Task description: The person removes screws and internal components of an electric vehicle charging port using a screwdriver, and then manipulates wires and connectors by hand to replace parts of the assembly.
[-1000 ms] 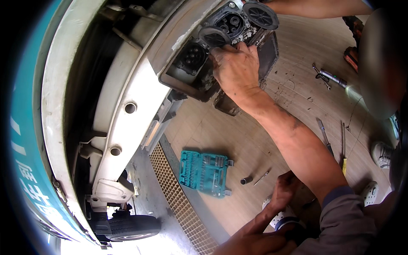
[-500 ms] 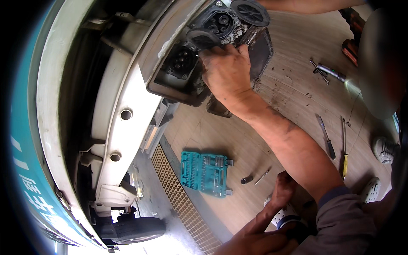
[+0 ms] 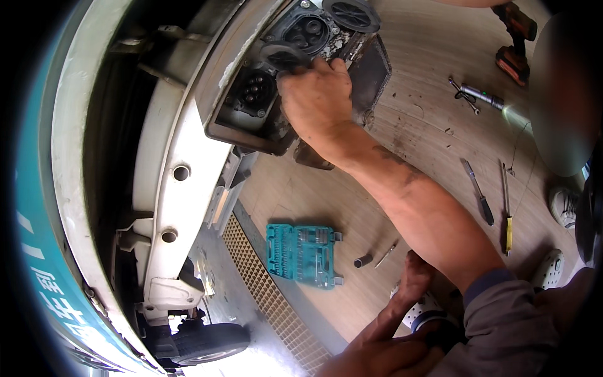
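Note:
My right hand (image 3: pixel 317 100) reaches up to a dirty dark socket housing on the vehicle. Its fingers are curled in beside a round black cap (image 3: pixel 284 57), and whatever they grip is hidden under the hand. Left of it sits a round multi-pin socket (image 3: pixel 256 91). A second socket (image 3: pixel 306 32) lies above, with another ribbed round cap (image 3: pixel 352 14) hanging open by it. The dark flap (image 3: pixel 377 72) of the housing extends to the right. Low in the view, my left hand (image 3: pixel 416 274) is near my shoe, its fingers partly hidden by shadow and my right arm.
On the floor lie a teal socket-set case (image 3: pixel 301 256), a black socket (image 3: pixel 362 260), a thin metal bit (image 3: pixel 386 254), two screwdrivers (image 3: pixel 480 195), a lit flashlight (image 3: pixel 482 95) and a cordless drill (image 3: pixel 514 63). Another person's arm (image 3: pixel 468 2) shows at the top. A floor grate (image 3: pixel 270 295) runs below the vehicle.
The view has shifted slightly, so the housing appears farther left and the drill shows more fully. The other person's arm has drawn up out of view mostly. My right hand stays at the housing.

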### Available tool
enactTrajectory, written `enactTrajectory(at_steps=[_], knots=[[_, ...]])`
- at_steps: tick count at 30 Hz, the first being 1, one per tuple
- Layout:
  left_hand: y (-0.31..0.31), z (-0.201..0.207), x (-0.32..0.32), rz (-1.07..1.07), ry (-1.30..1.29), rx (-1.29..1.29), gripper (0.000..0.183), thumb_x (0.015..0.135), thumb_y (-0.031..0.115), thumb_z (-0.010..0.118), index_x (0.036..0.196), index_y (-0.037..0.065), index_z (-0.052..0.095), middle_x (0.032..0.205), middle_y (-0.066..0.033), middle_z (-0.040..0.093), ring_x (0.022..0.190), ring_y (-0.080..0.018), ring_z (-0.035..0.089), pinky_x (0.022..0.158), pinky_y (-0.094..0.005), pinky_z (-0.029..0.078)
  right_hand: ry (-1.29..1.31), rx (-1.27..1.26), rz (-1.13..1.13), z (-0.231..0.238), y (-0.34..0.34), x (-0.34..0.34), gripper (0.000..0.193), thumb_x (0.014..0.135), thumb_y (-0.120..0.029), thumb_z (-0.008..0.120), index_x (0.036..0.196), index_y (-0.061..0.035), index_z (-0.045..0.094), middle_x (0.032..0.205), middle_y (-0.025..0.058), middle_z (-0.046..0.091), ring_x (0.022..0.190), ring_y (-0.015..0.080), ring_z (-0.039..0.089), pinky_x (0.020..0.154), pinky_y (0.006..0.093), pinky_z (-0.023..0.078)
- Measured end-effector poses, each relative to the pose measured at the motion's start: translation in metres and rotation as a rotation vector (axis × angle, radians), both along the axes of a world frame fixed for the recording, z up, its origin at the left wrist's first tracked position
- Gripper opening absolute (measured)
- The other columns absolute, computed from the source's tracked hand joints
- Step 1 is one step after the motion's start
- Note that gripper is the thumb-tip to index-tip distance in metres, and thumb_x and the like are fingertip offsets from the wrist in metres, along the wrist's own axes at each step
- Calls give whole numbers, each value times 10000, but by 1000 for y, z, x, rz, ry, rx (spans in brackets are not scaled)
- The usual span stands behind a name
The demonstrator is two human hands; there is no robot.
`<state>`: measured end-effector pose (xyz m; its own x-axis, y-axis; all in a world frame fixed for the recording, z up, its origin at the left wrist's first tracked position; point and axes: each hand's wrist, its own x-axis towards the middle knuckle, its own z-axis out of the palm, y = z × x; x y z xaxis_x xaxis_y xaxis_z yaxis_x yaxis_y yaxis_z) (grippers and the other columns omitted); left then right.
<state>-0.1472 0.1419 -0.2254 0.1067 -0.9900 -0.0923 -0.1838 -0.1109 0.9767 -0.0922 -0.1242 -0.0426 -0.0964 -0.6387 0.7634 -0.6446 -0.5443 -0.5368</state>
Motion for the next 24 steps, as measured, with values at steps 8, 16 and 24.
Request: enactTrajectory(at_steps=[8,16,24], knots=[[11,-24,14,-89,148,198,365,842,-20,651,1197,-36,571,1145,-117,654,1075,-194,607,897,-334,502,20,67,5,0,3,-1,92,686,-200,730,745,-130,714,711,36,694,842,249,590,770,452,367],[-1,0,-1,4,31,-22,211,757,-33,502,909,-70,644,816,-233,663,721,-303,644,677,-381,506,41,36,-15,-1,-1,-1,59,717,-196,691,692,-147,712,647,34,672,853,256,567,753,485,321],[-7,15,-2,0,83,45,152,828,15,548,907,-72,643,809,-234,672,710,-273,642,656,-387,499,58,50,33,-1,3,-6,119,740,-158,649,640,-138,710,629,52,666,843,267,565,765,501,310]])
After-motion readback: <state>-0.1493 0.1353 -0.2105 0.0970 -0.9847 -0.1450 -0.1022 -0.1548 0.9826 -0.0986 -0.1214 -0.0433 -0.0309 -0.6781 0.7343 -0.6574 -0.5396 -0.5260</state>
